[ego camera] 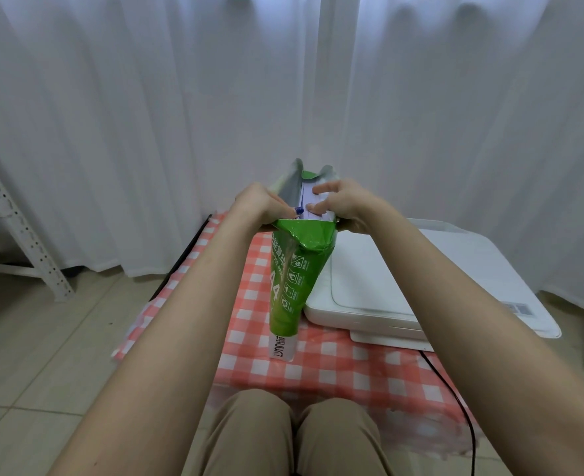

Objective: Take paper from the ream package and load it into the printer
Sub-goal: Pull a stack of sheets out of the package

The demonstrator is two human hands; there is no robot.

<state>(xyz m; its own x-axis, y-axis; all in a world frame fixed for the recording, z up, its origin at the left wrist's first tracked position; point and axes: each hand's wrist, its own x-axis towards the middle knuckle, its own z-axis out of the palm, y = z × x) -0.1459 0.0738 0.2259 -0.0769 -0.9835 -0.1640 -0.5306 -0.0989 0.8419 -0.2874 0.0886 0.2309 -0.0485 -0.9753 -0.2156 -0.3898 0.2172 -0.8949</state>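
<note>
A green ream package stands upright on its short end on the checked cloth, its torn top open with a silver lining showing. White paper sticks up inside the opening. My left hand grips the left side of the wrapper's mouth. My right hand is at the top right of the package, fingers curled over the edge of the paper stack. A white printer lies flat to the right of the package, lid closed.
A low table under a red-and-white checked cloth holds both things. A black cable runs off the printer's front right. White curtains hang behind. A white metal rack stands at the left on the tiled floor.
</note>
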